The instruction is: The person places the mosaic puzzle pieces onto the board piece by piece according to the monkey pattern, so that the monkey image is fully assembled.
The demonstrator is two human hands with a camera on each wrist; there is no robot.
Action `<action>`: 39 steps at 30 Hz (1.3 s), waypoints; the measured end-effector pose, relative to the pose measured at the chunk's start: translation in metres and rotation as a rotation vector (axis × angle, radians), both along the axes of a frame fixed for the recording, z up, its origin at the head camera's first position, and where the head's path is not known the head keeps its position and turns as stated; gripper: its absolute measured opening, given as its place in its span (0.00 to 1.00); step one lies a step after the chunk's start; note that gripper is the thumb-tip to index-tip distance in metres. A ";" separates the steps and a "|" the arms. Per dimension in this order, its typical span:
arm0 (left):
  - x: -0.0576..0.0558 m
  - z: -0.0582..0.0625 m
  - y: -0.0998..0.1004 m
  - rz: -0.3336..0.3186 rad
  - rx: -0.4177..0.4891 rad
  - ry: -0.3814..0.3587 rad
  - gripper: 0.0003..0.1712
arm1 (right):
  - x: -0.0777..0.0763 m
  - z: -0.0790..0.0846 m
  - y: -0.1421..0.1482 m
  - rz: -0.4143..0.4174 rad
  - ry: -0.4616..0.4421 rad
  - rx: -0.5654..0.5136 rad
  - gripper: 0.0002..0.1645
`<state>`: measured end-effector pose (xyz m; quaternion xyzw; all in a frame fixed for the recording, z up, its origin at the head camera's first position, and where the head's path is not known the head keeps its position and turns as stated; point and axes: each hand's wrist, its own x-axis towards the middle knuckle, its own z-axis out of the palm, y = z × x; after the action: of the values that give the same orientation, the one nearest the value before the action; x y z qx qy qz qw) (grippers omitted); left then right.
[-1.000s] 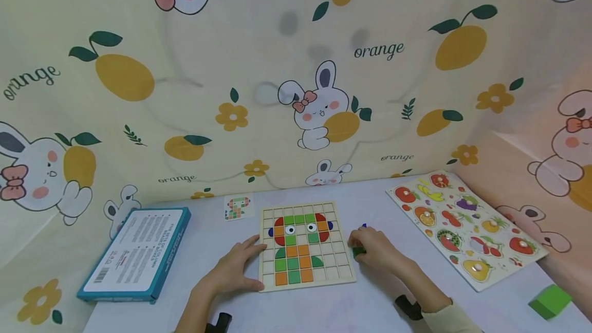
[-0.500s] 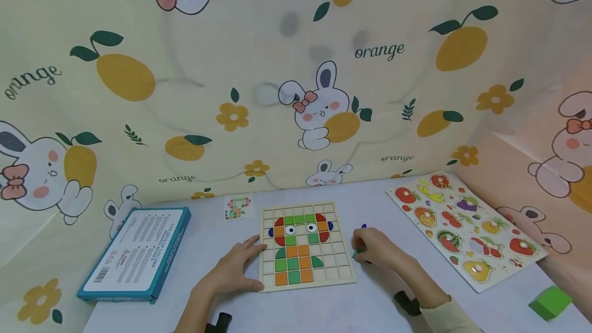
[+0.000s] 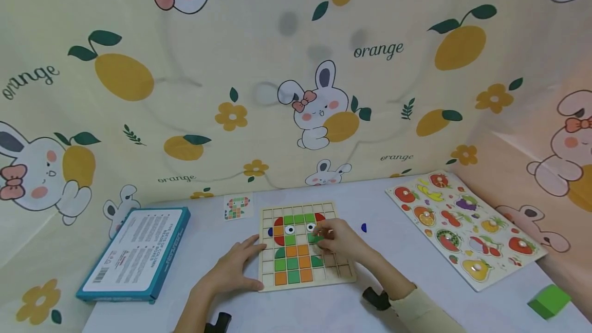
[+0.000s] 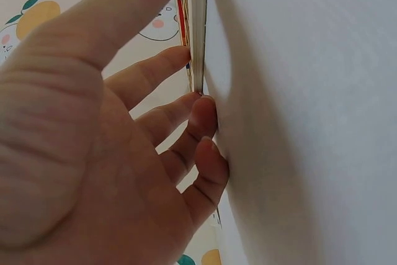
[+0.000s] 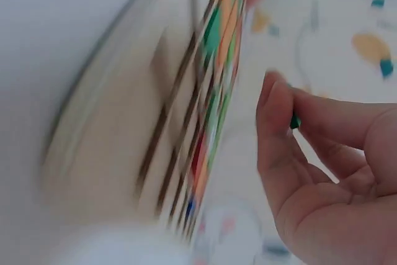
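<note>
On the white table lies a square wooden grid board (image 3: 267, 214) with red, orange, green and blue tiles forming a figure with two round eyes. My left hand (image 3: 233, 266) rests at its left edge, fingers spread and the thumb by the near corner; the left wrist view shows fingertips along the board's side. Over the right half of the grid, my right hand (image 3: 342, 240) pinches a small green tile (image 5: 294, 121) between thumb and finger. Most of that tile is hidden by the fingertips. A dark blue half-round tile (image 3: 364, 227) lies right of the board.
Behind the board is a small pattern card (image 3: 238, 207). A blue-edged box (image 3: 134, 253) lies at the left. To the right are a fruit picture board (image 3: 481, 282) and a green block (image 3: 549, 301). A printed cloth (image 3: 259, 60) hangs behind the table.
My right hand has picked up the green tile from beside the board and moved left over the grid. The blue half-round tile now shows fully. My left hand stays in place.
</note>
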<state>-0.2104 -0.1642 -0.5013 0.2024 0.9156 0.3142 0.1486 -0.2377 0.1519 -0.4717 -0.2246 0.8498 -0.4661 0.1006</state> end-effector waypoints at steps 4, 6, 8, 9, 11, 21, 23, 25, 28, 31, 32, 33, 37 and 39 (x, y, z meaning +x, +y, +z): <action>-0.001 0.000 0.000 -0.004 -0.002 0.003 0.55 | 0.004 -0.002 -0.040 0.101 -0.110 -0.107 0.08; -0.001 0.000 -0.001 -0.008 -0.001 0.007 0.54 | 0.006 -0.003 -0.059 0.136 -0.102 -0.073 0.08; -0.001 -0.001 -0.002 -0.015 0.001 0.009 0.54 | 0.009 -0.004 -0.075 0.165 -0.081 -0.023 0.08; -0.001 -0.001 -0.003 -0.018 0.002 0.007 0.54 | 0.011 -0.004 -0.082 0.177 -0.071 0.002 0.08; -0.001 -0.001 -0.003 -0.021 0.003 0.000 0.54 | 0.013 -0.006 -0.093 0.193 -0.058 0.046 0.08; -0.001 -0.001 -0.001 -0.007 0.016 -0.007 0.57 | 0.028 -0.009 -0.118 0.213 0.004 0.228 0.09; -0.001 -0.001 -0.001 -0.002 0.015 -0.001 0.58 | 0.030 -0.009 -0.118 0.212 0.067 0.287 0.08; -0.002 -0.001 -0.001 0.004 0.018 0.009 0.58 | 0.030 -0.009 -0.119 0.208 0.107 0.332 0.07; -0.002 -0.002 -0.002 0.012 0.024 0.031 0.56 | 0.029 -0.010 -0.119 0.210 0.144 0.382 0.07; -0.002 -0.004 -0.002 0.014 0.027 0.049 0.54 | 0.029 -0.011 -0.119 0.221 0.167 0.413 0.09; -0.002 -0.004 -0.002 0.015 0.025 0.053 0.53 | 0.030 -0.012 -0.119 0.223 0.176 0.419 0.09; -0.002 -0.004 -0.002 0.017 0.023 0.056 0.53 | 0.030 -0.012 -0.119 0.225 0.184 0.422 0.10; -0.002 -0.005 -0.002 0.024 0.016 0.058 0.54 | 0.031 -0.013 -0.118 0.226 0.211 0.440 0.09; -0.002 -0.005 -0.002 0.026 0.009 0.057 0.54 | 0.030 -0.013 -0.117 0.224 0.230 0.459 0.08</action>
<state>-0.2129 -0.1660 -0.5067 0.1998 0.9206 0.3143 0.1176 -0.2073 0.0345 -0.4842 -0.3397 0.9090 -0.2187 0.1026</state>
